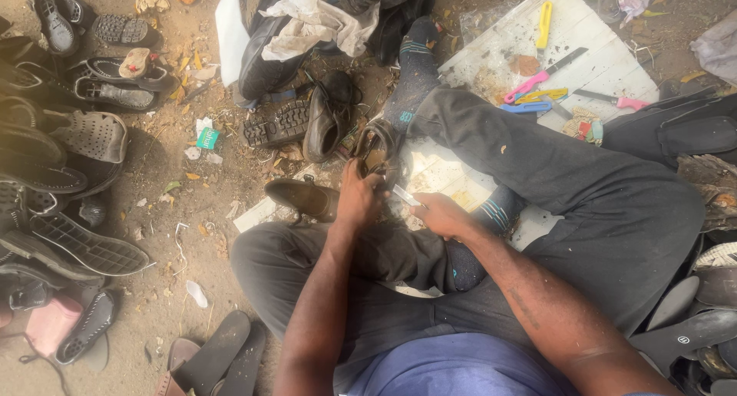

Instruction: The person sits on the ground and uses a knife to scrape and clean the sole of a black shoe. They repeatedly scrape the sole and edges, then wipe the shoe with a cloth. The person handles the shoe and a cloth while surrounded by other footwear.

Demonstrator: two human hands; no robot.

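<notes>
I sit cross-legged on the ground in dark grey trousers. My left hand [359, 198] grips a dark brown shoe [376, 152] that stands on its end in front of my knees. My right hand [439, 214] is closed on a small pale blade or tool [407, 196] whose tip points at the shoe's lower edge. Another brown shoe [303, 198] lies on its side just left of my left hand. My foot in a dark sock [416, 69] stretches out beyond the held shoe.
A white board [606, 66] at the upper right carries pink, yellow and blue knives and cutters [537, 85]. Many dark shoes and sandals [69, 135] crowd the left side. Black shoes [307, 119] and a bag with cloth [307, 27] lie ahead. Loose soles [683, 327] lie at right.
</notes>
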